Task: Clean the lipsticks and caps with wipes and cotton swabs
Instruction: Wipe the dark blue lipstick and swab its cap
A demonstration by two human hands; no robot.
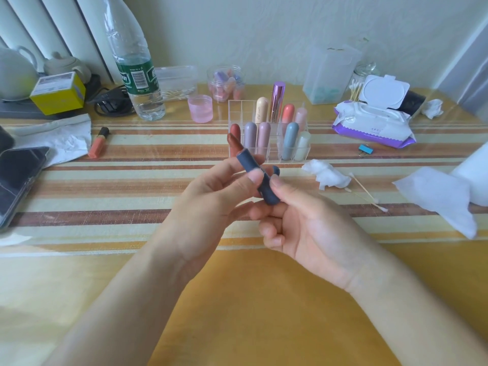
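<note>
Progress looks partial: both hands hold one dark blue lipstick (252, 169) above the surface (237, 299), just in front of the rack (272, 154), with its brown-red stick wound out and bare. The left hand (211, 196) pinches the barrel's middle between thumb and fingers, and the right hand (311, 228) pinches the base the same way. A blue piece (276, 170) behind the right fingers may be the cap; I cannot tell. Neither hand holds a wipe or swab, so this lipstick seems not yet wiped, or just finished. A crumpled wipe (327, 177) and swabs (365, 191) lying near suggest some cleaning is done. Capped lipsticks stand in the rack and an orange one (99, 142) lies far left; which are clean is unclear. A flat wipe (438, 196) and the open pack (375, 122) wait at right.
</note>
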